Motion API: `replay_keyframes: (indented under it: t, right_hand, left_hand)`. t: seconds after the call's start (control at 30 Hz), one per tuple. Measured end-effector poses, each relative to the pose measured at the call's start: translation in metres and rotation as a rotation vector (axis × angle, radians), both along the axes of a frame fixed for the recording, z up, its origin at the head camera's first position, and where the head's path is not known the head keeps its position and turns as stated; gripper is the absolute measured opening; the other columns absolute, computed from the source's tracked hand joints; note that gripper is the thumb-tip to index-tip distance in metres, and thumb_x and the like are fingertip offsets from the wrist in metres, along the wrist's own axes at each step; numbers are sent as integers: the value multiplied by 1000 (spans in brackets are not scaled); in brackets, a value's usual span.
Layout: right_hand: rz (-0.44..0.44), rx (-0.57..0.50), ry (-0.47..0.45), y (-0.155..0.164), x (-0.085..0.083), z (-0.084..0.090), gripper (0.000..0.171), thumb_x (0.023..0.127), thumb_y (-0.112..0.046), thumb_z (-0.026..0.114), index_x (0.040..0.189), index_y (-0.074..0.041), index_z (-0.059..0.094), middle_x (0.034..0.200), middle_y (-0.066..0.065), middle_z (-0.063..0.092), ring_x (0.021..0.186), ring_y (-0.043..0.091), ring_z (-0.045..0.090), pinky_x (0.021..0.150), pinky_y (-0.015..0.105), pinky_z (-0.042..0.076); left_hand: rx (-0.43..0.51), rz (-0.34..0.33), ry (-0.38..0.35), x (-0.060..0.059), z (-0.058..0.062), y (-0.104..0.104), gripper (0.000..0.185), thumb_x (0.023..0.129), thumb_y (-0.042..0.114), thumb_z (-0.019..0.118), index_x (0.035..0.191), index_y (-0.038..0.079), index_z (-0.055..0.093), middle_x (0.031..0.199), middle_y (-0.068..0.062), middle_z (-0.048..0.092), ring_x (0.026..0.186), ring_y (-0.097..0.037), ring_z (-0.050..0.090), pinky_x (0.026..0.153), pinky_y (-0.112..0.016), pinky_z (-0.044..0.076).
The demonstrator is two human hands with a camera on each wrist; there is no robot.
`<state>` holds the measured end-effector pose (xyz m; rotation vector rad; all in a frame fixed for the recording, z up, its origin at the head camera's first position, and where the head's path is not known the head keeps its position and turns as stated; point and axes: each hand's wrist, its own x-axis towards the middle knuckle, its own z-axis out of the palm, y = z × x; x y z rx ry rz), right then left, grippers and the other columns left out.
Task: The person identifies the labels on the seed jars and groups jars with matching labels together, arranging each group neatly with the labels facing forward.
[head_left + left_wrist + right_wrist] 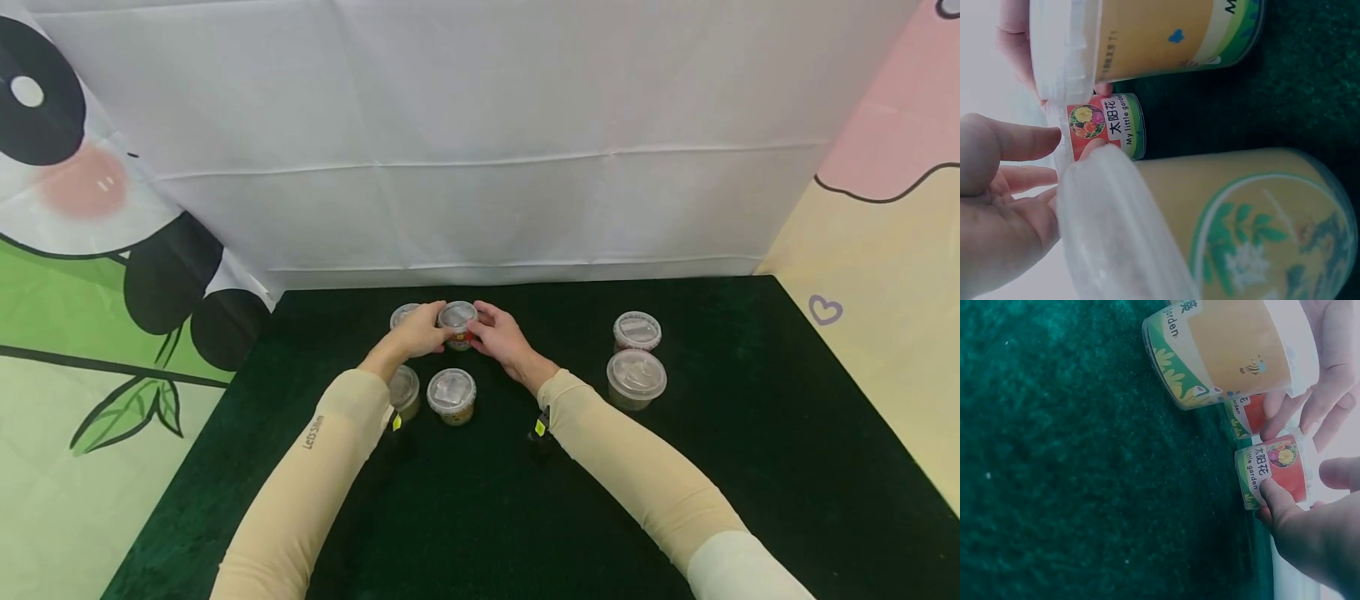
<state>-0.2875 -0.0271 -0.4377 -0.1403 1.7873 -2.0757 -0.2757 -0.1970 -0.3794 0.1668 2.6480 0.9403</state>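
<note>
Red-labelled cup [457, 323] near the bench's [750, 467] far edge, left hand [422, 331] and right hand [501, 337] both clasping it (neighbours close); best kept upright, grip even.

- The head view looks forward and down from above the person's arms, taking in the whole dark green mat [750, 467] up to the white backdrop [480, 133]; it stands well back from the work.
- The left wrist view sits low and very near, turned on its side, so the tubs lie sideways and the nearest ones fill the picture blurred.
- The right wrist view is also close and rotated, facing across the mat from the other side.
- All three views share the red-labelled tub [457, 324] [1107, 127] [1274, 467] between the left hand [422, 330] [997, 206] and the right hand [501, 337] [1319, 534].
</note>
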Motion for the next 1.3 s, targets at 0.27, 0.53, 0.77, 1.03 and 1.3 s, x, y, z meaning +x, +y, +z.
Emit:
replay_keyframes:
  t: [0.27,0.53,0.77,1.03,1.3]
  right_hand:
    - [1,30,42,1,1,-6,57,108,-13,51,159,-5,28,155,16,41,138,28,46,108,43,44]
    - [-5,69,32,0,4,-7,55,108,-15,51,159,-7,30,153,15,44,137,29,47,107,49,45]
    - [-2,127,53,-2,6,-7,54,108,-20,51,158,-11,32,152,14,46,136,28,47,104,49,48]
    - [8,178,119,-6,13,-13,55,110,-27,44,161,-16,25,156,13,39,138,28,44,108,48,44]
    - [2,160,106,-6,15,-14,55,110,-28,45,161,-18,25,157,12,37,140,27,43,109,48,43]
  left_hand:
    - [-28,-30,30,0,-3,1,60,106,11,47,156,-9,22,138,-29,53,92,-29,69,87,-41,56]
    - [-130,-97,94,0,-7,1,55,107,12,45,154,-12,26,96,-17,66,82,-24,66,79,-41,52]
    - [-98,-97,95,3,-4,-2,54,108,11,45,153,-12,27,105,-22,65,87,-28,69,81,-41,56]
    - [-109,-94,79,2,-4,-3,53,108,11,44,153,-11,27,105,-21,64,89,-28,70,82,-41,56]
    - [-105,-85,75,3,-5,-1,53,108,10,44,153,-12,26,106,-22,64,90,-28,70,84,-42,56]
